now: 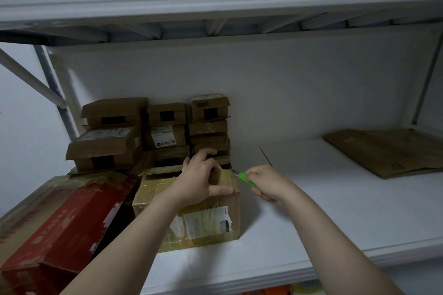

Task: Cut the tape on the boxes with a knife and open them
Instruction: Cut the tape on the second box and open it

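R fingers (254, 174) grip knife (247, 180), box (153, 195) label (206, 222) illegible

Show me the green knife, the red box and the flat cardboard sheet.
green knife (246, 179): head view, on its green handle.
red box (72, 220): head view, on its top face.
flat cardboard sheet (388, 151): head view, on its middle.

Both forearms bare up to frame edge. left hand (201, 179), right hand (266, 184) bare. Nails possibly short; view soft.

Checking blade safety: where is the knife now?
Head view, centre right: the right hand grips the green knife, tip at the top right corner of the taped box.
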